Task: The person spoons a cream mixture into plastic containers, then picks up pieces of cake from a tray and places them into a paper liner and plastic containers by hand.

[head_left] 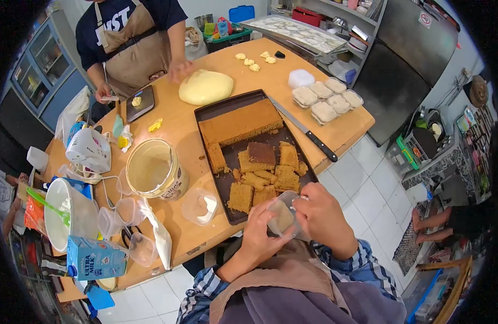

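Observation:
My left hand [261, 229] is closed around a small clear plastic container [284, 217] above the table's front edge. Light brown cake shows inside it. The fingers of my right hand [323, 217] are bent against the container's far rim; what lies under the fingertips is hidden. Just beyond my hands is a dark baking tray [232, 106]. It holds a long slab of brown sponge cake [241, 123] and several broken cake pieces [241, 196]. Left of my hands are an open container with white cream [201, 209] and a white piping bag [160, 238].
A black-handled knife [320, 146] lies along the tray's right side. Several filled containers [325, 101] stand at the right. Pale dough [206, 87] sits beside a co-worker's hand [179, 69]. A tub [154, 170], mixing bowl [70, 213] and milk carton [97, 258] crowd the left.

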